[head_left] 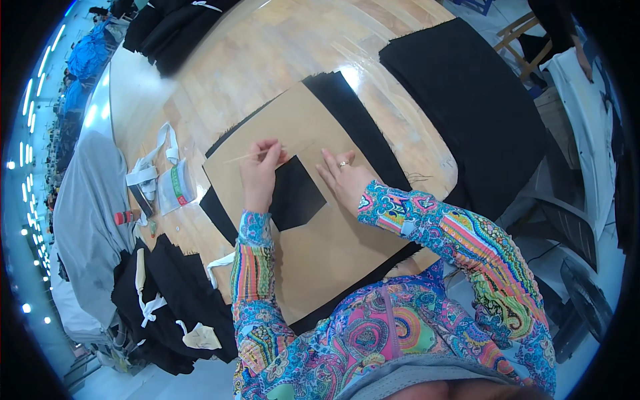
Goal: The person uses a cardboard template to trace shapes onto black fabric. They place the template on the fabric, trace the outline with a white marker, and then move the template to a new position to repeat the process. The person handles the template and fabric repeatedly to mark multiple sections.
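A large brown card template (320,267) lies over black fabric (350,100) on the wooden table. In its middle is a pocket-shaped cutout, through which black cloth (293,197) shows. My left hand (261,170) is closed in a pinch just above the template, by the cutout's upper left corner. A thin pale stick (233,159) juts out to the left from those fingers; its exact kind is too small to make out. On the other side of the cutout, my right hand (345,175) rests on the card with fingers spread, a ring on one of them.
Stacked black fabric (460,100) covers the table's right end, and black bundles (177,30) lie at the far left. Tied black pieces (177,293) hang near left, beside a plastic bag (175,185) and grey cloth (93,207). A fan (587,293) stands at right; another person's hand (584,65) shows beyond.
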### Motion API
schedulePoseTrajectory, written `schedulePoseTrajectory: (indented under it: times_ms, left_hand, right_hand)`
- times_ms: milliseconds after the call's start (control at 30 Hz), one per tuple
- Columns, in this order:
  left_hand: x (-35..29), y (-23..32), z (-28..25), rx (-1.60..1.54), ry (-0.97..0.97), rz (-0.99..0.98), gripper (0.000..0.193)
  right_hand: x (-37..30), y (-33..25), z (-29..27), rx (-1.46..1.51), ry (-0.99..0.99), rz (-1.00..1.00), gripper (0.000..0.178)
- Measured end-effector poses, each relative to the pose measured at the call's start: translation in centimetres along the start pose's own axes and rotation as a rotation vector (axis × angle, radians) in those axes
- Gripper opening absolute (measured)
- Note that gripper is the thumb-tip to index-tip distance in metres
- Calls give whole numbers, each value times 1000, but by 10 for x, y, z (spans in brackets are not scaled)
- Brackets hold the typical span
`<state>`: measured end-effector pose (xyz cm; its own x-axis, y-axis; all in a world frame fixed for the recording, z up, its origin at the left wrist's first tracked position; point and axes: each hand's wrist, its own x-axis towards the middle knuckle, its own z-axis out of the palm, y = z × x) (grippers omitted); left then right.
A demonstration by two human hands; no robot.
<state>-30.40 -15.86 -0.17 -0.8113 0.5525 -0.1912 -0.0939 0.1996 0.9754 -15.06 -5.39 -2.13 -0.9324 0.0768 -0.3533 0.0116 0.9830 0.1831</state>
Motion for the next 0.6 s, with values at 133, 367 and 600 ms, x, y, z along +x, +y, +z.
schedulePoseTrajectory:
  times_ms: [133,367,600]
  left_hand:
    - [-14,-13,-2,-9,-26,-24,18]
    - [-17,-12,6,376,29,138,17]
    - [-14,-22,6,492,62,212,16]
  right_hand:
    - [-11,7,-18,5,10,-27,57]
    - [-6,3,-6,3,53,-15,56]
    - [-7,4,-7,21,73,-11,55]
